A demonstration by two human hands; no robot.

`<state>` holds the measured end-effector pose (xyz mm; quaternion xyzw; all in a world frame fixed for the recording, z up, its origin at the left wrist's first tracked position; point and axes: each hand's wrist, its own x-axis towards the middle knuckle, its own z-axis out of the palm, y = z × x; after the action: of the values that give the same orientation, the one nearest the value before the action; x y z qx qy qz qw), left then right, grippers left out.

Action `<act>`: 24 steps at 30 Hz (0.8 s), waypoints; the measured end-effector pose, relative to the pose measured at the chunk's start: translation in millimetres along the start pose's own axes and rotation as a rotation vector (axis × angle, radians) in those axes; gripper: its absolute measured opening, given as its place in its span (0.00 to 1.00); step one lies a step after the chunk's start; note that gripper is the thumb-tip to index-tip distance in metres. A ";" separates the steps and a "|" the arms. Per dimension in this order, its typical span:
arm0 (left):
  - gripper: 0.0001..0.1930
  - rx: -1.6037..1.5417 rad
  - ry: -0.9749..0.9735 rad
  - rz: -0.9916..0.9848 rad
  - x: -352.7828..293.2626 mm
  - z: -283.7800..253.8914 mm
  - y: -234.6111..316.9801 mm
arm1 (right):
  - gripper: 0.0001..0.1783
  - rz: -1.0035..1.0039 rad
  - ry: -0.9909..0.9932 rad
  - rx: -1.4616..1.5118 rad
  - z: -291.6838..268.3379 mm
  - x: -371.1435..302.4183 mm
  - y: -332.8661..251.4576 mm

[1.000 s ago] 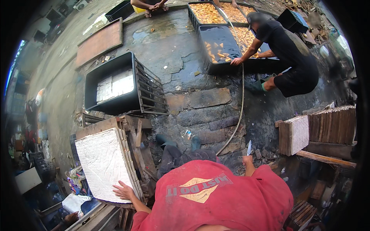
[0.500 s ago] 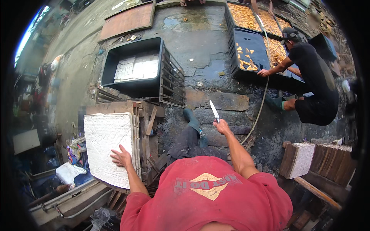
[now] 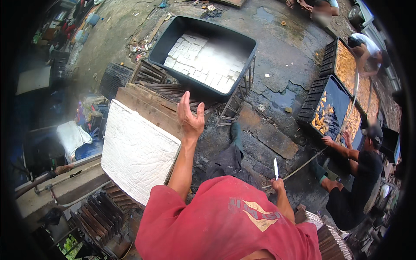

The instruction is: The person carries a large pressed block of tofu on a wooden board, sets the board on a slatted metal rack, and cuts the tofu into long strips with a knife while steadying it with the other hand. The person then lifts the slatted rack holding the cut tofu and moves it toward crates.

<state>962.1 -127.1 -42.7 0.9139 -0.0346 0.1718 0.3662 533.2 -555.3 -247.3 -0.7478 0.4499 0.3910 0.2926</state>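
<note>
My left hand (image 3: 191, 118) is raised with its fingers apart and nothing in it, over the edge of a wooden stand (image 3: 145, 106). Just left of that forearm lies a large square slab (image 3: 138, 149) wrapped in wrinkled white cloth. Beyond the hand is a deep black tub (image 3: 203, 80) holding many small white blocks (image 3: 186, 54) in cloudy water. My right hand (image 3: 278, 185), out to the right, is closed round the handle of a knife (image 3: 276, 169), its blade pointing away from me.
A co-worker in black (image 3: 362, 177) crouches at the right by black crates (image 3: 320, 104) with orange-yellow pieces. A hose (image 3: 305, 164) crosses the wet ground. Other people are farther off. Wooden boards (image 3: 97, 216) are stacked at lower left, and more boards (image 3: 331, 247) at lower right.
My left hand has lifted off the white slab and moved forward and right toward the tub. The knife stays in my right hand. The view has swung to the left.
</note>
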 end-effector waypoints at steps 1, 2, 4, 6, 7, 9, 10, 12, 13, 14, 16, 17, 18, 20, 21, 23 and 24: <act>0.35 -0.125 -0.082 0.051 11.7 45.7 3.8 | 0.17 -0.018 0.022 0.058 -17.1 -7.7 -13.9; 0.35 -0.156 -0.129 0.000 17.7 90.9 4.7 | 0.19 0.047 0.059 0.076 -35.9 -12.4 -33.3; 0.39 -0.024 -0.286 -0.332 7.7 149.5 -13.7 | 0.22 0.063 0.106 0.290 -65.0 -25.5 -78.1; 0.45 0.224 -0.510 -0.835 -8.0 197.4 -36.8 | 0.25 -0.019 0.171 0.425 -105.3 -38.3 -115.5; 0.47 0.312 -0.659 -0.955 -21.6 202.5 -51.9 | 0.25 -0.040 0.184 0.484 -116.1 -49.5 -131.2; 0.45 0.145 -0.812 -0.867 -35.7 229.5 -68.4 | 0.23 -0.196 0.382 0.547 -137.6 -65.5 -153.6; 0.42 0.113 -0.847 -0.782 -40.7 239.0 -74.2 | 0.24 -0.171 0.374 0.558 -142.8 -75.0 -157.3; 0.40 0.154 -0.812 -0.713 -45.9 259.1 -78.4 | 0.24 -0.176 0.379 0.602 -138.1 -89.9 -156.8; 0.39 0.184 -0.812 -0.707 -47.0 269.5 -77.9 | 0.23 -0.116 0.351 0.525 -134.1 -94.2 -149.2; 0.37 0.188 -0.776 -0.663 -44.6 280.6 -77.5 | 0.23 -0.082 0.331 0.455 -124.7 -98.7 -139.0; 0.33 0.108 -0.752 -0.608 -32.7 304.2 -77.3 | 0.23 0.016 0.242 0.353 -101.1 -106.6 -109.2; 0.32 0.108 -0.750 -0.604 -28.2 314.4 -76.6 | 0.22 0.095 0.172 0.380 -89.4 -110.7 -90.3; 0.25 0.113 -0.661 -0.503 -24.7 322.2 -76.1 | 0.22 0.185 0.092 0.401 -81.5 -112.4 -70.2; 0.20 0.077 -0.730 -0.490 -16.7 332.2 -74.4 | 0.22 0.290 0.139 0.220 -63.4 -116.7 -36.0; 0.18 0.083 -0.761 -0.497 -12.7 332.6 -73.0 | 0.23 0.328 0.062 0.260 -61.4 -120.5 -17.7; 0.15 0.038 -0.656 -0.351 -10.6 327.7 -60.0 | 0.25 0.458 -0.052 0.277 -66.3 -119.5 8.9; 0.14 0.025 -0.631 -0.315 -11.7 320.8 -48.8 | 0.26 0.468 -0.074 0.274 -74.7 -116.1 19.7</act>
<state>1052.9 -310.8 -294.5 0.9204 -0.0024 -0.1774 0.3484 505.9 -571.0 -111.4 -0.5623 0.6480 0.4103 0.3091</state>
